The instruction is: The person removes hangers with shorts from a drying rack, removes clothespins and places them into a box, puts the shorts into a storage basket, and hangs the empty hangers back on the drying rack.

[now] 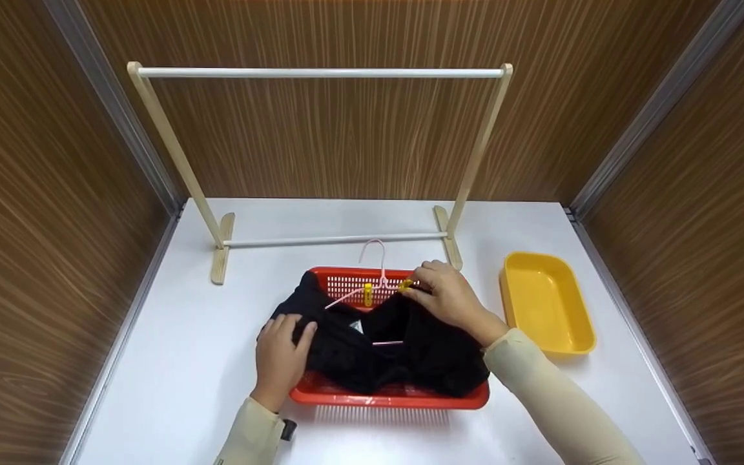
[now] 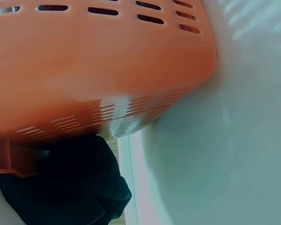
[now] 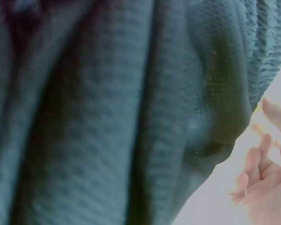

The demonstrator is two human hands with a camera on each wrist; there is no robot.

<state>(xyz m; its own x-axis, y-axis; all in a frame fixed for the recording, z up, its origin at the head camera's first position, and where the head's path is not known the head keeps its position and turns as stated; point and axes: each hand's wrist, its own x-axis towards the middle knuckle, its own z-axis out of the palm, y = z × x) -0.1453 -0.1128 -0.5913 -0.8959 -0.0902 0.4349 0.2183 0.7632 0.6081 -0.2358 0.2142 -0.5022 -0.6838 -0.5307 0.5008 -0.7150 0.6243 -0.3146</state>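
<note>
A black garment [image 1: 340, 349] lies over a red plastic basket [image 1: 388, 402], spilling over its left rim. A pink hanger [image 1: 346, 297] lies with it, hook raised toward the back; its lower bar shows inside the garment's opening. One yellow clothespin [image 1: 368, 295] sits on the hanger's left arm. At the hanger's right arm, my right hand [image 1: 446, 294] pinches another yellow clothespin [image 1: 405, 284] beside the cloth. On the garment's left side rests my left hand [image 1: 280, 358], fingers extended and thumb apart. Dark knit cloth [image 3: 107, 117] fills most of the right wrist view.
Behind the basket stands a wooden rack with a white top bar [image 1: 320, 73] and a lower bar. A yellow tray [image 1: 543, 303] is on the white table [image 1: 172, 361] to the right. Brown wood-grain panels [image 1: 320, 135] enclose the back and sides.
</note>
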